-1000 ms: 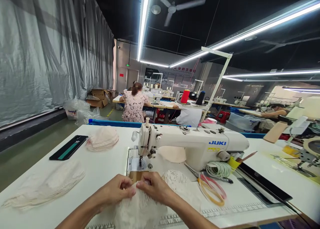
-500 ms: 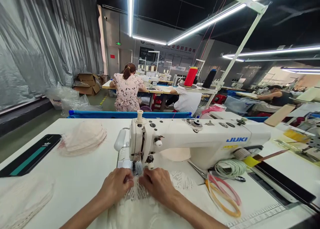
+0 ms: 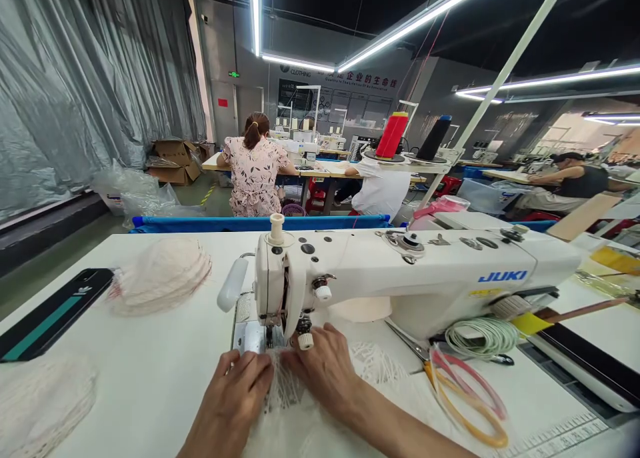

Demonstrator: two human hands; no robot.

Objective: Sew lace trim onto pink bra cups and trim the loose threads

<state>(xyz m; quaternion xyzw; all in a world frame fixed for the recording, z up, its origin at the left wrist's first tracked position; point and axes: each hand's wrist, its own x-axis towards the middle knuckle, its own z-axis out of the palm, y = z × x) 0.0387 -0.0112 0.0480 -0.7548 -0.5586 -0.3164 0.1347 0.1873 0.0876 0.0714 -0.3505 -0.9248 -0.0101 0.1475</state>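
A white JUKI sewing machine point(image 3: 400, 271) stands on the white table point(image 3: 165, 371). White lace fabric point(image 3: 287, 388) lies in front of its needle and runs toward me. My left hand point(image 3: 240, 391) rests on the lace just left of the presser foot, fingers bent and pressing it down. My right hand point(image 3: 323, 371) lies on the lace just right of the needle, fingers curled over the cloth. Both hands' fingertips nearly meet under the machine head.
A stack of pale bra cups point(image 3: 163, 275) and a black phone point(image 3: 50, 315) lie at the left. Scissors and coloured loops point(image 3: 465, 391) and a coil of cord point(image 3: 483, 338) lie at the right. Other people sit at tables behind a blue rail point(image 3: 250, 223).
My head has come lower and nearer the machine. Both hands have pushed the lace forward from the table's front to the presser foot and now lie flatter on it.
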